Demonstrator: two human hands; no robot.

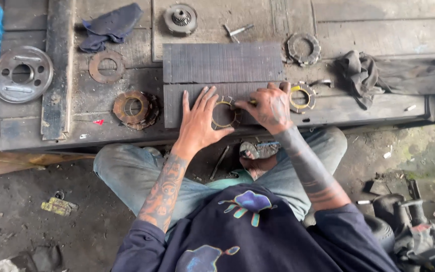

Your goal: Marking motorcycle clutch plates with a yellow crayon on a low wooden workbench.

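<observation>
While pressed flat with fingers spread, left hand [197, 121] lying on the dark grooved block [222, 80], thumb stretched rightward to touch the thin brass-coloured ring [222, 115]. Ring flat on the block's near half, caught between that thumb and the right hand [270, 107]. Right hand curled into a loose fist, knuckles up, gripping a small yellow-handled tool [251, 102] whose tip points at the ring's right edge; exact grip hidden by the knuckles. Just right of the right hand, touching or nearly so, a second toothed ring with a yellow inner band [302, 96]. Farther beyond that hand, up and to the right, a grey toothed clutch plate [303, 49]; well to the right, a crumpled dark rag [363, 75]. Left of the left hand, near but apart, a stack of rusty brown friction discs [134, 108]; beyond those, a single flat rusted ring [106, 66]. Well off to the far left, a round silver pressure plate with holes [22, 74]. Beyond both hands, across the block, a small gear hub [180, 18], a loose bolt [237, 31] beside it, and a dark blue cloth [109, 26] to the left. Everything resting on a weathered wooden bench [76, 126]. Below the wrists, bent knees in grey jeans.
</observation>
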